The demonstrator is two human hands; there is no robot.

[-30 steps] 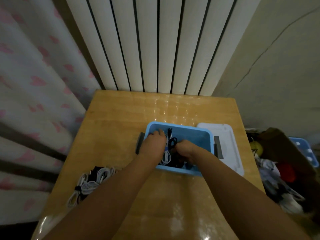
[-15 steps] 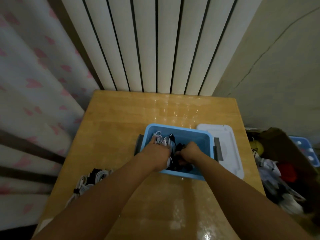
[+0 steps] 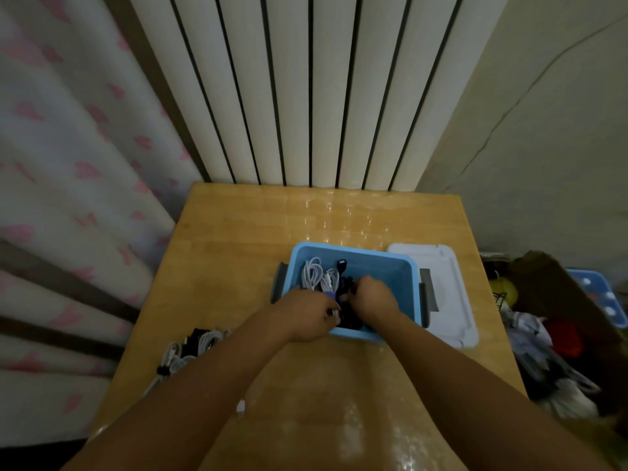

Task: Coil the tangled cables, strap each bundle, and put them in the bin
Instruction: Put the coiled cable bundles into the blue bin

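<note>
A blue bin (image 3: 384, 266) sits on the wooden table (image 3: 238, 253), its grey side latches folded out. Inside lie a white coiled cable (image 3: 314, 273) at the left and black cables (image 3: 346, 314) toward the front. My left hand (image 3: 306, 316) hangs over the bin's front left edge with curled fingers touching the black cables. My right hand (image 3: 373, 297) is inside the bin, curled over the black cables. What each hand's fingers hold is hidden. A heap of white and black cables (image 3: 190, 348) lies on the table at the left.
The bin's white lid (image 3: 448, 300) lies flat just right of the bin. A radiator (image 3: 306, 90) stands behind the table and a curtain (image 3: 68, 198) hangs at the left. A brown box of clutter (image 3: 560, 334) sits on the floor at the right.
My left hand pulled back from the bin's far left toward its front edge, uncovering the white coil. My right hand shifted slightly farther into the bin.
</note>
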